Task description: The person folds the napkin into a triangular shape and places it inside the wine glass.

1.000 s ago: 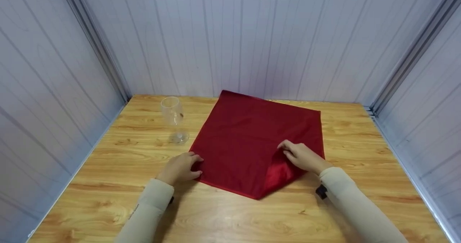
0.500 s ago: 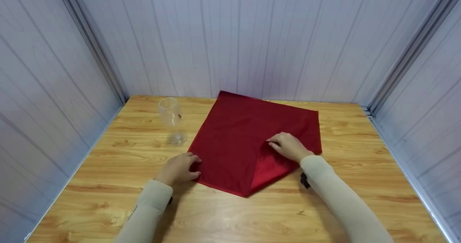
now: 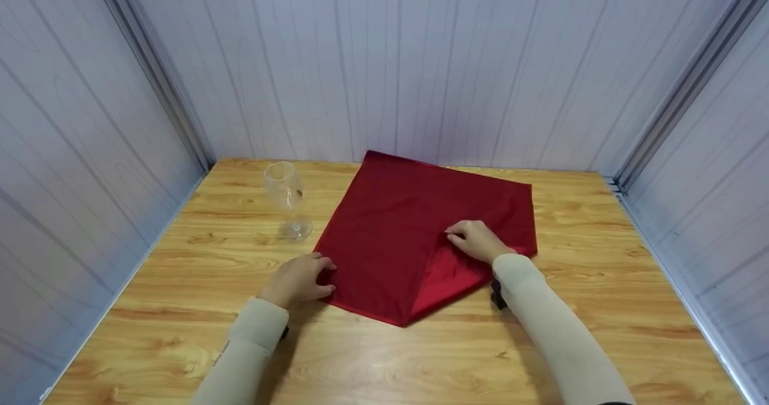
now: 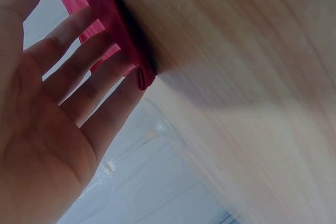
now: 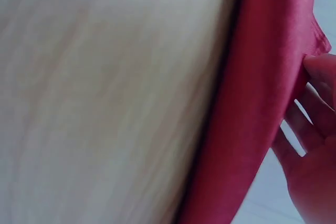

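your left hand [image 3: 298, 279] lies at the left end of the red cloth [image 3: 384, 225], its fingers [image 4: 102, 82] spread with gaps between them, the tips touching the cloth near its edge. your right hand [image 3: 479, 241] pinches the cloth's near right corner, turned up over the rest, so a brighter, shinier underside shows below your fingers. the cloth lies spread over the middle of the surface [image 3: 384, 369], reaching its far edge.

around you, from the left: a clear stemmed glass [image 3: 288, 194] stands upright toward the far left corner of the surface, beyond your left hand and apart from the cloth, close enough to be in the way on that side. a pale left wall [image 3: 72, 182], back wall [image 3: 396, 68] and right wall [image 3: 709, 164] box you in.

for moving, wood shows from the left edge to your left hand, along the whole near side, and on the right between the cloth and the right edge.
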The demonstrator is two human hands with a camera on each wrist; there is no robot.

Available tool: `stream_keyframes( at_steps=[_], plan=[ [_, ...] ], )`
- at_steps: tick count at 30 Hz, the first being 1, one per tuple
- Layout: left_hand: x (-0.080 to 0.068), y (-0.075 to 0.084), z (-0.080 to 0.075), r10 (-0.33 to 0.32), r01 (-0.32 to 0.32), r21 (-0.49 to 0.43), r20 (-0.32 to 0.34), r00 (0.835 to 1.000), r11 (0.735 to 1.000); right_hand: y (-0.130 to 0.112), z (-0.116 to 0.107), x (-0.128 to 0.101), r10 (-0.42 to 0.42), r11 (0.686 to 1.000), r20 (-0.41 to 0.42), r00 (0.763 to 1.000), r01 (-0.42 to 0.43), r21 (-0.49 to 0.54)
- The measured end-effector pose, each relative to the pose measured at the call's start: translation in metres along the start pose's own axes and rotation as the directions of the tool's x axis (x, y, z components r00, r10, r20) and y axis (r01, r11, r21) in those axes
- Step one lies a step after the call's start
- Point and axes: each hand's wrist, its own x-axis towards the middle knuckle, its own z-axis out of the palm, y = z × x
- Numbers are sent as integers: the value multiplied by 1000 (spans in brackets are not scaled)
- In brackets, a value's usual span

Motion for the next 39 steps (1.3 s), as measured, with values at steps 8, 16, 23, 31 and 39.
stream_keyframes(
  at_steps=[8, 16, 23, 31, 39],
  plan=[
    [1, 1, -1, -5, 5, 4, -13, 1000, 1000, -2, -2, 0, -22, 998, 28, 999, 24, -53],
    [5, 2, -2, 0, -1, -11, -33, 999, 1000, -2, -2, -4, -9, 997, 52, 999, 13, -76],
    [10, 3, -2, -9, 9, 11, -15, 1000, 1000, -4, -4, -6, -15, 995, 64, 998, 21, -95],
    [16, 7, -2, -35, 35, 31, -2, 999, 999, -4, -7, -11, 30, 993, 71, 997, -22, -118],
    [22, 11, -3, -53, 53, 41, -4, 999, 998, -11, -13, -14, 93, 986, 100, 991, -78, -146]
  ],
)
